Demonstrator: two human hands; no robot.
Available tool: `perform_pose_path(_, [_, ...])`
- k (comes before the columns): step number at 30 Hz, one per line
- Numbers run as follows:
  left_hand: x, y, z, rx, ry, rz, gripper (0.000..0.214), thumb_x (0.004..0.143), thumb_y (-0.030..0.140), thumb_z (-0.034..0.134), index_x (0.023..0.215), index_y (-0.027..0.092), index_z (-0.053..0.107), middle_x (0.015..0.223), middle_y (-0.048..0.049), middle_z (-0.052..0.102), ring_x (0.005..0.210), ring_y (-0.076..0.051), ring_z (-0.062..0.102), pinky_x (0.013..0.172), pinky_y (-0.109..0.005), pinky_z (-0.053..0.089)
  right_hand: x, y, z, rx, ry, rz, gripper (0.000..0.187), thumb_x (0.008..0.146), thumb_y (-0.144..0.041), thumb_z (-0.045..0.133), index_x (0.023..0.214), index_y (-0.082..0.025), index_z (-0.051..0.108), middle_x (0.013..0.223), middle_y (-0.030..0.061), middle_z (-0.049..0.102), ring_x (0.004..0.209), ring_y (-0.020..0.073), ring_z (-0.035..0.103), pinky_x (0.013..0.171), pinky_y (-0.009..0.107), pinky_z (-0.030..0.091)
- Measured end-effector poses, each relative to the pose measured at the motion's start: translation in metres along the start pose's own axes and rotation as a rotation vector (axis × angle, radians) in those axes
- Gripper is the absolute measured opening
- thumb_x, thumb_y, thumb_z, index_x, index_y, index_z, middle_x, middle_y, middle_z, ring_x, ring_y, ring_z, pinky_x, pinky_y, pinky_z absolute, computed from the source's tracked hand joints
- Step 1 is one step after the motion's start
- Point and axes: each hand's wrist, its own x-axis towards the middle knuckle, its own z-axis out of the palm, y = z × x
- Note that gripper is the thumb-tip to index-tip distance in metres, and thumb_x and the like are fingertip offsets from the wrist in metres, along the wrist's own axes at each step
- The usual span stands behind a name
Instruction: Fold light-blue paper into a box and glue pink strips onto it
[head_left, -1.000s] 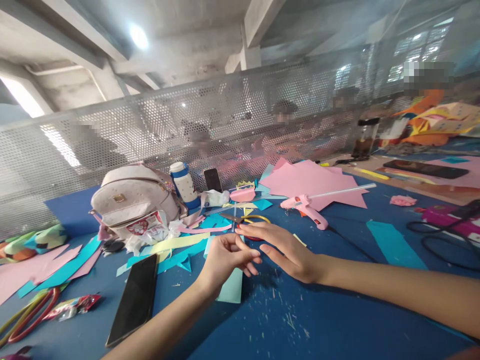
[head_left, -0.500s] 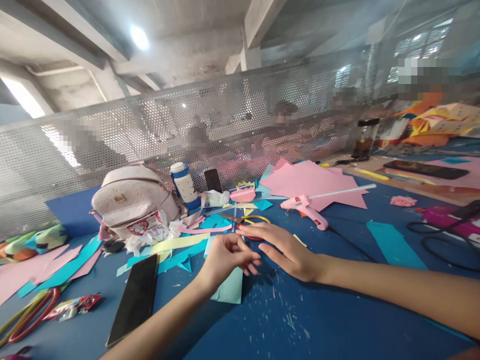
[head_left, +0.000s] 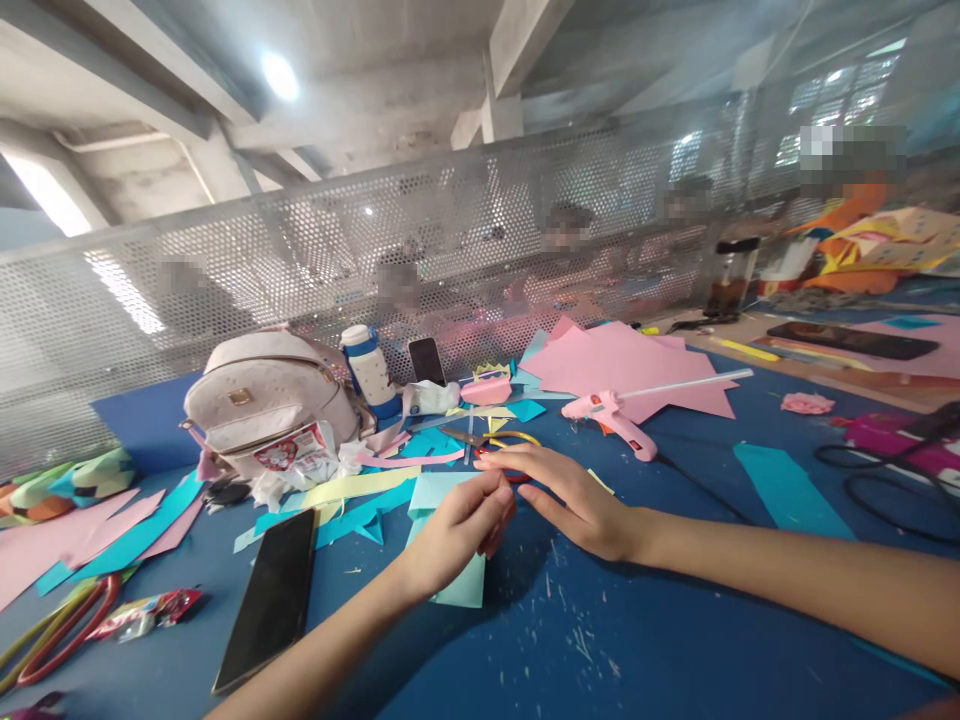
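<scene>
My left hand (head_left: 466,528) is raised over a pale mint paper strip (head_left: 459,588), its fingers curled in. Whatever lies inside those fingers, if anything, is hidden. Just to its right, my right hand (head_left: 574,500) holds nothing, with fingers stretched out and the thumb apart; its fingertips come close to the left hand's. Beyond the right fingertips lie scissors (head_left: 517,437) with yellow and red handles, partly covered by the hand. A pink hot glue gun (head_left: 616,425) with a clear glue stick rests further back on the blue table (head_left: 555,655).
A black phone (head_left: 266,600) lies at left. Behind it stand a pale backpack (head_left: 262,390) and a white-blue bottle (head_left: 369,375). Pink paper sheets (head_left: 622,358), a blue paper strip (head_left: 791,490) and a cable (head_left: 851,480) lie around. A perforated metal screen (head_left: 450,235) borders the back.
My left hand's fingers, loosely spread before, have curled in, and the hand has turned with its back upward. My right hand has hardly moved.
</scene>
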Motion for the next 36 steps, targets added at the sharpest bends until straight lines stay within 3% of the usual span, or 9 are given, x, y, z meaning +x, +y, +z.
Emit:
perform_pose_path(5, [-0.003,0.006,0.002,0.055,-0.063,0.018,0.049,0.092,0.060,0.050,0.065,0.020,0.040,0.060,0.0052,0.034,0.054,-0.009,0.030,0.051,-0.025,0.026,-0.001,0.000,0.001,0.025,-0.011,-0.005,0.041,0.102,-0.021,0.039,0.142,-0.025,0.046,0.136,0.0085,0.060,0.129,0.0194,0.052,0.110,0.042,0.041])
perform_pose_path(11, [0.002,0.004,-0.002,0.118,0.164,0.102,0.068,0.085,0.058,0.062,0.053,0.021,0.015,0.054,0.0077,0.014,0.053,-0.008,0.012,0.050,-0.028,0.013,0.000,-0.002,0.002,0.106,-0.016,0.041,0.038,0.102,-0.026,0.042,0.139,-0.026,0.050,0.135,0.0089,0.061,0.128,0.0216,0.052,0.112,0.048,0.037])
perform_pose_path(13, [0.003,0.002,-0.004,0.132,0.231,0.133,0.067,0.084,0.053,0.064,0.054,0.021,0.013,0.054,0.0081,0.013,0.053,-0.008,0.012,0.050,-0.027,0.015,0.002,-0.004,0.005,0.311,-0.007,0.200,0.038,0.102,-0.032,0.043,0.139,-0.026,0.050,0.136,0.0100,0.059,0.130,0.0227,0.051,0.112,0.049,0.036])
perform_pose_path(16, [0.001,0.000,-0.003,0.166,0.293,0.171,0.059,0.086,0.041,0.062,0.055,0.021,0.016,0.055,0.0077,0.018,0.054,-0.008,0.017,0.051,-0.026,0.019,0.004,-0.010,0.011,0.959,-0.045,0.514,0.044,0.102,-0.045,0.042,0.141,-0.026,0.044,0.133,0.0121,0.061,0.122,0.0229,0.058,0.100,0.045,0.048])
perform_pose_path(18, [-0.003,0.002,0.000,0.202,0.310,0.190,0.052,0.088,0.034,0.059,0.056,0.021,0.020,0.056,0.0070,0.023,0.055,-0.009,0.021,0.052,-0.025,0.021,0.006,-0.014,0.013,1.337,-0.173,0.628,0.040,0.100,-0.048,0.046,0.133,-0.026,0.049,0.124,0.0103,0.064,0.110,0.0208,0.065,0.088,0.036,0.054])
perform_pose_path(21, [-0.008,0.007,0.005,0.268,0.305,0.204,0.045,0.091,0.031,0.056,0.059,0.021,0.027,0.058,0.0063,0.028,0.056,-0.010,0.025,0.053,-0.025,0.023,0.007,-0.021,0.011,1.508,-0.486,0.683,0.035,0.095,-0.050,0.056,0.104,-0.017,0.062,0.089,0.0054,0.069,0.076,0.0133,0.068,0.061,0.021,0.048])
perform_pose_path(24, [-0.009,0.009,0.005,0.317,0.263,0.185,0.040,0.092,0.033,0.057,0.063,0.021,0.033,0.060,0.0060,0.031,0.058,-0.010,0.028,0.054,-0.025,0.023,0.008,-0.023,0.005,1.419,-0.677,0.668,0.047,0.094,-0.054,0.056,0.071,-0.012,0.057,0.045,-0.0076,0.041,0.040,0.0053,0.036,0.042,0.020,0.026])
perform_pose_path(28, [-0.001,0.001,0.001,0.328,0.155,0.102,0.046,0.095,0.046,0.050,0.059,0.019,0.039,0.057,0.0052,0.035,0.056,-0.010,0.030,0.052,-0.025,0.023,0.011,-0.017,0.001,1.314,-0.398,0.626,0.052,0.096,-0.051,0.055,0.058,-0.020,0.036,0.043,-0.0121,0.024,0.041,0.0051,0.020,0.044,0.023,0.017])
perform_pose_path(36, [-0.001,-0.006,0.001,0.311,0.043,-0.043,0.063,0.097,0.055,0.041,0.044,0.021,0.039,0.038,0.0024,0.044,0.037,-0.008,0.035,0.048,-0.024,0.030,0.011,-0.001,0.003,1.211,-0.079,0.637,0.048,0.098,-0.050,0.050,0.062,-0.020,0.038,0.044,-0.0116,0.028,0.042,0.0060,0.016,0.044,0.024,0.015])
